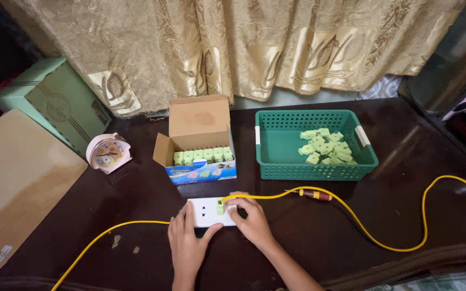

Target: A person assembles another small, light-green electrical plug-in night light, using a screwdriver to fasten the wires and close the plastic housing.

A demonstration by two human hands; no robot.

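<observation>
A white socket block (pixel 205 212) lies on the dark table near the front edge, with a small green plug (pixel 220 207) set into it. My left hand (pixel 187 242) rests flat on the block's left end and holds it down. My right hand (pixel 252 218) grips the block's right end, with fingertips at the green plug. A yellow cable (pixel 351 215) runs across the block, looping off to the right and down to the left.
An open cardboard box (pixel 199 141) holds a row of green plugs. To its right, a green plastic basket (pixel 313 170) contains several loose green plugs. A screwdriver (pixel 315 194) lies by the cable. A pink alarm clock (pixel 108 153) and green box (pixel 55 102) sit left.
</observation>
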